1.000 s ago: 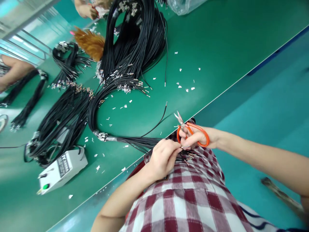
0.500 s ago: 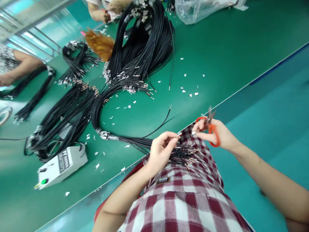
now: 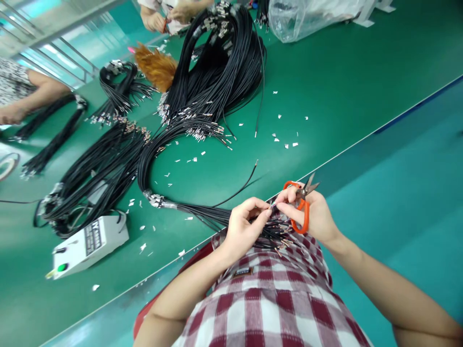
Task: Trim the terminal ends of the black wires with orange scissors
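My left hand [image 3: 248,226] pinches the end of a black cable, whose thin wires show at the fingertips. Close against it, my right hand [image 3: 311,214] has orange-handled scissors [image 3: 303,212] hooked on its fingers, blades apart and pointing up and away. Its thumb and forefinger meet at the same wire end. Under both hands, a bundle of black cables [image 3: 202,212] runs from the table over its edge onto a checked apron [image 3: 267,294]. White connectors [image 3: 157,200] sit at the bundle's bend on the table.
More black cable bundles [image 3: 231,62] lie on the green table [image 3: 343,62], with white scraps around them. A white box with a green button [image 3: 90,243] stands at the left. An orange-brown duster [image 3: 155,67] and a plastic bag [image 3: 300,19] lie farther back. Two other people work across the table.
My right hand has moved left with the scissors, and its fingertips now meet those of my left hand at the wire end. The view has shifted slightly.
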A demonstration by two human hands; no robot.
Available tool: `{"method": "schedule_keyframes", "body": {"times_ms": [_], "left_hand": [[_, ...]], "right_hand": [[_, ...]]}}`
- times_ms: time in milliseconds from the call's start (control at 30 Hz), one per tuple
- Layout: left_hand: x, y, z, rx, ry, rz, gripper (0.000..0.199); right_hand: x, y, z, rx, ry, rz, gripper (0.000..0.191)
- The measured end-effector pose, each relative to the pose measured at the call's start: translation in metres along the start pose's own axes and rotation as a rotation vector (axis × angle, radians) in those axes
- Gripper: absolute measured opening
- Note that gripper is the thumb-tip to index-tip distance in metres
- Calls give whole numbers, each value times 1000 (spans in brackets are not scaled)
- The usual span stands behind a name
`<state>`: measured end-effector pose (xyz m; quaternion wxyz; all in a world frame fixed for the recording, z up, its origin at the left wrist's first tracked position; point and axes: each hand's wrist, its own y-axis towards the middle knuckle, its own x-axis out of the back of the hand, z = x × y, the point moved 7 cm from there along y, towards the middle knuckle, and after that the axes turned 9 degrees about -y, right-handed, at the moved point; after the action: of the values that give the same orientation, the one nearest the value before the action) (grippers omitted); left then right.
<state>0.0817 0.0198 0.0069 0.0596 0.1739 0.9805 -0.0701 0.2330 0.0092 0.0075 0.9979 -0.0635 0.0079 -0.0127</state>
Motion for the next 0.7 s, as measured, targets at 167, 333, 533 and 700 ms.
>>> {"method": "schedule_keyframes", "body": {"times_ms": [167,333,533,700], "left_hand": [[1,-3,-4,-87,124,-25,15],[-7,-10,-22,-440,485,-51,7],[-11,-11,-27,-517,539,-66,10],[-2,-4,-14,-257,289,-71,11]], "right_hand": [[-3,0,-2,-39,48,4,31],[-8,-8,-2,15,-79,-56,30],[-10,-12,-5,-18,19,-141,30],[-10,-7,-22,-119,198,-93,33]]}}
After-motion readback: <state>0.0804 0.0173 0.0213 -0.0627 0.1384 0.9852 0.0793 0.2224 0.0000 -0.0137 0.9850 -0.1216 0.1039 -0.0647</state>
